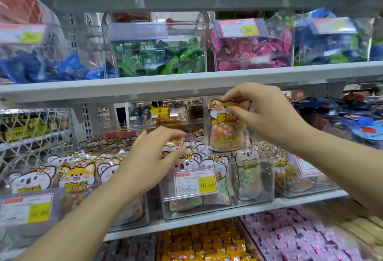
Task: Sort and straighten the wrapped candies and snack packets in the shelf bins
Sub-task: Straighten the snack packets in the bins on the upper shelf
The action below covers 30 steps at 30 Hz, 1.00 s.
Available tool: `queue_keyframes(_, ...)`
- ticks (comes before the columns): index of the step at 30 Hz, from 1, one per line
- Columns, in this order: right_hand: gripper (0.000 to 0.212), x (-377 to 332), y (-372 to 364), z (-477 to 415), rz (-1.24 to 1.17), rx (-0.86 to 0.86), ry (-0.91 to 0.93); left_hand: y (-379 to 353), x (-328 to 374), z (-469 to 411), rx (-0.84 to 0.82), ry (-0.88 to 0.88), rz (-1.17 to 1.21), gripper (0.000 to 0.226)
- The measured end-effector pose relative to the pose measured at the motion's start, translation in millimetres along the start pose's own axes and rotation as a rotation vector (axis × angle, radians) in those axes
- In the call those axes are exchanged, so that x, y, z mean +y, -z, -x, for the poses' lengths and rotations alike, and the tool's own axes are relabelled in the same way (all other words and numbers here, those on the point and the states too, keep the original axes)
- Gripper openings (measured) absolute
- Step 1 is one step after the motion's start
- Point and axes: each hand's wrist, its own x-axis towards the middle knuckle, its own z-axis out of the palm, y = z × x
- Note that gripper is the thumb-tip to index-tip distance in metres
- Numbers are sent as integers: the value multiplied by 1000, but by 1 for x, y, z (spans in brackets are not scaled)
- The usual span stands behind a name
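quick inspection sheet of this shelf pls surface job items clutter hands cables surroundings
surface: grey shelf carrying clear bins
job's things: animal-face packets upright in bins; fox packet lifted above the middle bin
clutter: nothing seen
hands: right hand pinches fox packet's top; left hand on packet tops below, grip unclear
cables: nothing seen
surroundings: green candies and pink candies above, orange candies below

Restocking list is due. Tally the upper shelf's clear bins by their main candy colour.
Blue candy bins: 2
Green candy bin: 1
Pink candy bin: 1
Total: 4 bins. The right blue one has some green mixed in. A sliver at the far right edge is cut off and not counted.
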Motion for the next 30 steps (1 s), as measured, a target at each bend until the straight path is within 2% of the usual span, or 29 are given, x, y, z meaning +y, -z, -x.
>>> queue_keyframes(3, 17, -25, -5, -7, -103, 48, 54, 18, 4, 0, 86, 60, 206, 32)
queue_keyframes(8, 16, -69, -27, -17, -208, 30, 112, 55, 3, 11, 71, 148, 457, 19)
queue_keyframes(13, 17, -101, -56, -23, -332, -32, 70, 81, -22, 32, 144, 197, 359, 20)
queue_keyframes(17, 29, -115, -82, -25, -276, -134, -8, 95, -42, 50, 239, 258, 266, 26)
queue_keyframes(21, 17, -127, -102, -30, -236, -253, -28, 105, -57, 63, 284, 287, 223, 24)
queue_keyframes(26, 21, -134, -122, -39, -297, -230, -25, 109, -76, 70, 317, 325, 239, 22)
queue_keyframes(28, 25, -131, -126, -38, -322, -294, -38, 109, -83, 72, 343, 348, 236, 23)
queue_keyframes(30, 26, -123, -127, -34, -237, -406, -27, 109, -89, 75, 379, 379, 229, 24)
